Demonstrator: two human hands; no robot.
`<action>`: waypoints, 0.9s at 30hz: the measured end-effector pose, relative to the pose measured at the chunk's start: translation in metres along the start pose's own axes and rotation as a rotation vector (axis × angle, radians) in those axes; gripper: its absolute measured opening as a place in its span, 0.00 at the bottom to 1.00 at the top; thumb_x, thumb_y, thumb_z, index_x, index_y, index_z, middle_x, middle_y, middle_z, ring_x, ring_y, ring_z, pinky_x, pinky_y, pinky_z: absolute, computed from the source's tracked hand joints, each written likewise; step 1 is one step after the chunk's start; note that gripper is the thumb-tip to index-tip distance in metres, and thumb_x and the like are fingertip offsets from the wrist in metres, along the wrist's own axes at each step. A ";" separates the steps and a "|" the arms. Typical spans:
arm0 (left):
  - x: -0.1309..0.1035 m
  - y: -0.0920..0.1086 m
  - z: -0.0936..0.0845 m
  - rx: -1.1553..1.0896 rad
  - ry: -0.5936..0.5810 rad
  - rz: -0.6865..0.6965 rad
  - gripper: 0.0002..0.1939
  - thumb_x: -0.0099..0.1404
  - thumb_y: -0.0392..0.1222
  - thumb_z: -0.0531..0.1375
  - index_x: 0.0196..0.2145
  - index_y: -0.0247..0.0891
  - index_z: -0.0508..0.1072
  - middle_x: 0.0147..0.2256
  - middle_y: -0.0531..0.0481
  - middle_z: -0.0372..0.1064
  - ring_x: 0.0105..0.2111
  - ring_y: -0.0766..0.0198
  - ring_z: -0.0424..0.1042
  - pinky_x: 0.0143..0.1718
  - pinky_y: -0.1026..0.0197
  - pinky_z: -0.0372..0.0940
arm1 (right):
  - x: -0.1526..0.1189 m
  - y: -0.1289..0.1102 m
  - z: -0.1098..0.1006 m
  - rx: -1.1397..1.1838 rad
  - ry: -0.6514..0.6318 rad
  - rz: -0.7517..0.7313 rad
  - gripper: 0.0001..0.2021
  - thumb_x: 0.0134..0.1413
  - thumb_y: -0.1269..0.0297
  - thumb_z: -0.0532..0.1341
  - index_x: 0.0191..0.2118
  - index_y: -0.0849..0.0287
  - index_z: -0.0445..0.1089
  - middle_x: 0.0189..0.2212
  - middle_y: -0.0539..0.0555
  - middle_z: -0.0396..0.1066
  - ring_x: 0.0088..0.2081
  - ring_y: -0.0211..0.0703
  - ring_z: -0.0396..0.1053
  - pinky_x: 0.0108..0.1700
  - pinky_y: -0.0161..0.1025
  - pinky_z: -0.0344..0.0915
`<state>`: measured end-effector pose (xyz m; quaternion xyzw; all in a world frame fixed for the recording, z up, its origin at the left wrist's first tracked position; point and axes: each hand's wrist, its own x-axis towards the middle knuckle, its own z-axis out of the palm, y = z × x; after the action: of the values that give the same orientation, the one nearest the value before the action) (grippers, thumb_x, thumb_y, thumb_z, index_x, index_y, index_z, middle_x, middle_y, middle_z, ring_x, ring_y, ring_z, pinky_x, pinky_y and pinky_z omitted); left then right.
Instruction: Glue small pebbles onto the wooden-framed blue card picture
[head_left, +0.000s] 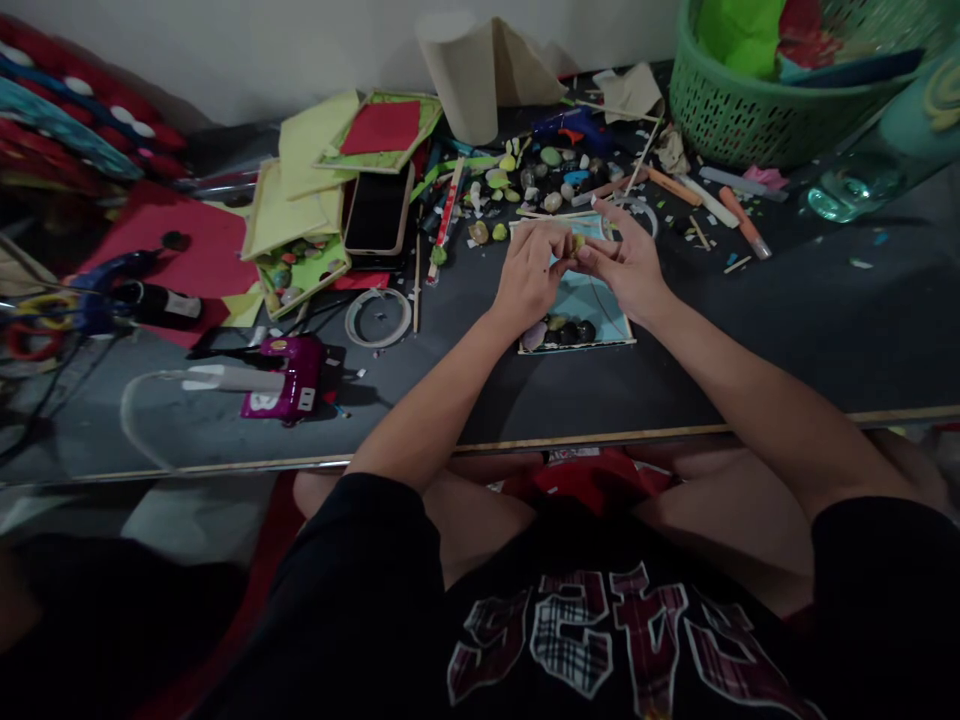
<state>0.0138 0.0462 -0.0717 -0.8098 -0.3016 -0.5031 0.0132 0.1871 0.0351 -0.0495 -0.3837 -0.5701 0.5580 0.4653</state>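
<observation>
My left hand [531, 272] and my right hand [634, 265] meet above a light-blue card [581, 295] edged with thin sticks. Between their pinched fingertips is a small yellowish pebble [577, 244], partly covered by the fingers. The right index finger points up, away from the pinch. Along the card's near edge lie a purplish pebble [534, 336] and several dark pebbles [570, 332]. A thin strand or line crosses the card below my right hand. Behind the hands, a roll of clear tape [637, 218] shows in part.
Loose pebbles [551, 157] spread behind the card, near a blue glue gun [574, 128]. A green basket [742, 125] and a clear bottle [847, 190] stand right. To the left are a phone [379, 212], framed cards [262, 210], a tape roll [379, 318] and a purple device [289, 378].
</observation>
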 end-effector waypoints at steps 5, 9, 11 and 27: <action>0.000 -0.001 0.001 0.006 0.036 -0.040 0.11 0.74 0.52 0.50 0.39 0.43 0.58 0.40 0.48 0.69 0.42 0.58 0.71 0.47 0.50 0.65 | 0.000 0.000 -0.001 0.008 -0.005 -0.004 0.55 0.34 0.29 0.69 0.66 0.47 0.48 0.58 0.59 0.71 0.60 0.58 0.69 0.62 0.59 0.67; 0.003 0.002 -0.002 -0.010 -0.011 -0.082 0.14 0.74 0.55 0.50 0.38 0.44 0.58 0.39 0.48 0.69 0.42 0.57 0.71 0.47 0.49 0.65 | 0.003 0.003 -0.003 0.010 -0.009 -0.003 0.56 0.33 0.30 0.70 0.66 0.47 0.49 0.57 0.59 0.72 0.60 0.58 0.69 0.62 0.60 0.67; 0.003 0.001 -0.002 -0.006 -0.014 -0.091 0.14 0.74 0.56 0.49 0.37 0.44 0.57 0.37 0.48 0.69 0.42 0.57 0.71 0.46 0.49 0.65 | 0.004 0.003 -0.003 0.011 0.006 0.014 0.57 0.31 0.30 0.70 0.66 0.47 0.49 0.57 0.58 0.72 0.59 0.58 0.70 0.63 0.61 0.67; 0.002 -0.002 -0.001 0.022 0.009 -0.031 0.15 0.73 0.56 0.50 0.37 0.44 0.56 0.38 0.47 0.68 0.40 0.57 0.69 0.43 0.50 0.66 | 0.008 0.012 -0.008 -0.016 0.009 0.017 0.59 0.31 0.30 0.70 0.67 0.48 0.48 0.56 0.59 0.73 0.55 0.56 0.74 0.61 0.61 0.68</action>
<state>0.0126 0.0486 -0.0699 -0.8025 -0.3196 -0.5035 0.0155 0.1919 0.0462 -0.0606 -0.3947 -0.5691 0.5555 0.4602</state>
